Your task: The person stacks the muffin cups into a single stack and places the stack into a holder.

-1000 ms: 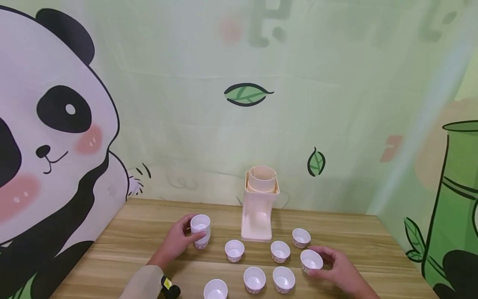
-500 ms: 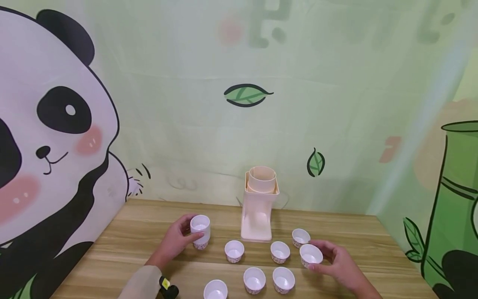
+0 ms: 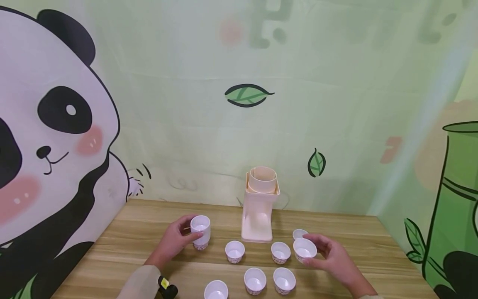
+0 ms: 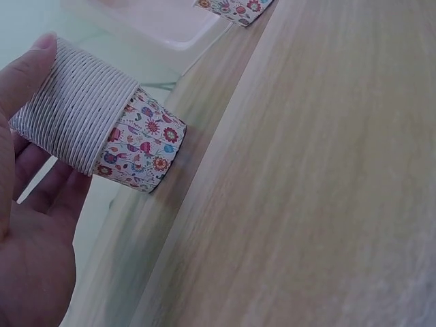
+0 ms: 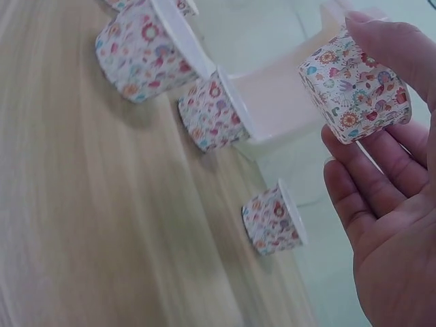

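While the wooden table point(image 3: 112, 241) lies underneath, a pink stand point(image 3: 257, 226) sits on its far side. The left hand point(image 3: 176, 241) grips a tall stack of cups point(image 4: 102, 112) between thumb and fingers; on the right, the right hand point(image 3: 334, 258) pinches one flowery cup point(image 5: 357, 88) the same way.

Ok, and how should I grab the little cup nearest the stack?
Probably pinch the cup just under its rim, coming from its right: it stands upright, widens toward the top, and the left hand with the stack is on its left.
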The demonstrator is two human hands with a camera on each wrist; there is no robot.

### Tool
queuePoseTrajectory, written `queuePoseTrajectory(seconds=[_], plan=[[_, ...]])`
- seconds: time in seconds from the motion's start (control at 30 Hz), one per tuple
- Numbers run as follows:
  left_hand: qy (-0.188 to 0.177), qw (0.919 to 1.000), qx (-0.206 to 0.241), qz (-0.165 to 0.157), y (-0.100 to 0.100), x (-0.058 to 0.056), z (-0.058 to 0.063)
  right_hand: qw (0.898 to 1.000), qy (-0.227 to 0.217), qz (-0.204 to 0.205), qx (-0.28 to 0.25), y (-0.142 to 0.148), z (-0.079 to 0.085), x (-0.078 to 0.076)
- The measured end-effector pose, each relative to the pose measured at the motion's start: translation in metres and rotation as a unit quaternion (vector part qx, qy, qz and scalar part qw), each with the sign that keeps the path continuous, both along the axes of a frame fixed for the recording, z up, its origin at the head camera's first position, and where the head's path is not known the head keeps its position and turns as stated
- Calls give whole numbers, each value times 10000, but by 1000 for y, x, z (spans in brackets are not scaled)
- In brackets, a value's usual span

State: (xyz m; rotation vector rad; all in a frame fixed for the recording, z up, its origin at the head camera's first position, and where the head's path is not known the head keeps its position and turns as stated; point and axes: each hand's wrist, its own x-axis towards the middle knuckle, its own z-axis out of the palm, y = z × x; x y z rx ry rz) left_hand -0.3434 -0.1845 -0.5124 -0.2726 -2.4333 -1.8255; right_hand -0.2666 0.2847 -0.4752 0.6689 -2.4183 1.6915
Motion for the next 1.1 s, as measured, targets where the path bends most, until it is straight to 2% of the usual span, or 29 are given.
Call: queuePoseTrajectory(seconds=[0.2,0.37,0.57,1.1], plan=[[43,10000,39,-13,-1,1,1,9999,-131,47,-25,-9,7,-3],[105,9999,76,-80,-1,3,4,9999,-69,153,36,-18,12,-7],[148,9998,47,-139,-1,3,5,9996,-269,113,64,-29,18,-11],[14,9990,-62,-443,-6,1,8,9988,-399,300,8,-61,31,-22]])
